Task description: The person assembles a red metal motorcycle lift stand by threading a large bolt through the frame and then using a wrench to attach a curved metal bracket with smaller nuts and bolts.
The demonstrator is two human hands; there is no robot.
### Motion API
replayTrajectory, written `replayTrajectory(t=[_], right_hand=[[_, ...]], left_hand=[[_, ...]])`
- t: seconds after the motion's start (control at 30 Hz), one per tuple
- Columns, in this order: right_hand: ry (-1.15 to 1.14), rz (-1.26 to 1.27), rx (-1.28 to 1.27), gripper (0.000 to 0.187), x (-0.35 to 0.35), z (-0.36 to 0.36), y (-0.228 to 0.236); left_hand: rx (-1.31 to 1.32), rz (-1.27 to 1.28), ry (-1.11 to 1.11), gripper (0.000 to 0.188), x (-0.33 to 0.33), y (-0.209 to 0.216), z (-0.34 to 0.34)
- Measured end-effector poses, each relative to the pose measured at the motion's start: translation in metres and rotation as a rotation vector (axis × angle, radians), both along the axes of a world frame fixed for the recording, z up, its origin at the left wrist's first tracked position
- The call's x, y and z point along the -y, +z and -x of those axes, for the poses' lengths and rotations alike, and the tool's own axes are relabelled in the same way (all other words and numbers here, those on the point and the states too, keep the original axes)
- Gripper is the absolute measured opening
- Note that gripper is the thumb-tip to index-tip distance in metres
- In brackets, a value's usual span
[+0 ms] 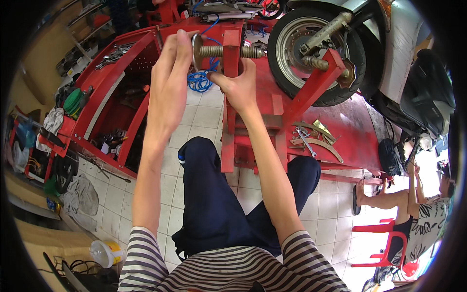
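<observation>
A threaded clamp screw passes sideways through a red upright post of the wheel clamp. My left hand holds the round metal knob at the screw's left end, its fingers pressed together along the rim. Just below the screw, my right hand is wrapped round the post, with the thumb on the left side; some of its fingers are hidden. Right of it rises a second red post with its own screw and knob. A motorcycle's front wheel stands behind that post.
Wrenches and curved metal pieces lie on the red lift platform. A red tool cabinet stands left, near a coiled blue hose. Another person sits on a red chair at right. A white bucket is lower left.
</observation>
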State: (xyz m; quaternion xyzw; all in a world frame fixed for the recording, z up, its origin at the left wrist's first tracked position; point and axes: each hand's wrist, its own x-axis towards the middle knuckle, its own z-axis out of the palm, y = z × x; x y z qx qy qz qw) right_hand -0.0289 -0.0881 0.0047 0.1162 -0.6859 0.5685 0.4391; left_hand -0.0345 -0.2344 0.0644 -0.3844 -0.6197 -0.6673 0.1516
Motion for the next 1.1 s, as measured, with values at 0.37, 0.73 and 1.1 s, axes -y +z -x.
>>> replayTrajectory(t=[0.37,0.73,1.1], right_hand=[[0.042,0.023,-0.022,0.013,0.004,-0.002,0.003],[0.044,0.008,-0.076,0.014,0.009,-0.001,0.001],[0.037,-0.011,-0.142,0.014,0.003,0.006,-0.003]], left_hand=[[0.039,-0.053,0.191,0.041,0.003,-0.004,0.003],[-0.041,-0.307,-0.260,0.026,0.024,-0.025,-0.011],[-0.207,-0.206,-0.433,0.048,0.023,-0.011,0.010]])
